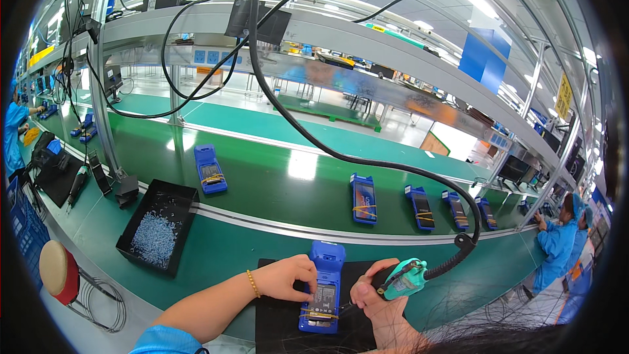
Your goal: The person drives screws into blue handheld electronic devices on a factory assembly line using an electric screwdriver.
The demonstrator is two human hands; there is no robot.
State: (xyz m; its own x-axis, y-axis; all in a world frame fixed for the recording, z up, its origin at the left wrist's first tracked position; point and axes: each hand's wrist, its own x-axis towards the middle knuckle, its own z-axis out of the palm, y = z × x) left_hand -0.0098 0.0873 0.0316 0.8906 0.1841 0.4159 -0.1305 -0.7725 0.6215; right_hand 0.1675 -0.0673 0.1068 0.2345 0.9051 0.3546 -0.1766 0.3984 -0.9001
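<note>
A blue handheld terminal (328, 255) lies on a black mat (276, 329) in front of me, a dark battery in its back and a yellow rubber band around its lower part. My left hand (287, 279) rests at the terminal's left side, fingers curled together over the battery area; anything small between the fingertips is hidden. Wrapped around a teal and black electric screwdriver (405, 279) is my right hand (375, 294), just right of the terminal. The tool's tip points toward the terminal's lower right edge; whether it touches is unclear.
A black tray (173, 195) of small bluish screws (155, 238) stands left. Beyond a metal rail, several blue terminals (363, 198) lie on a green conveyor (275, 187). A thick black cable (341, 155) arches overhead to the screwdriver. Co-workers (559, 244) stand at far right and left.
</note>
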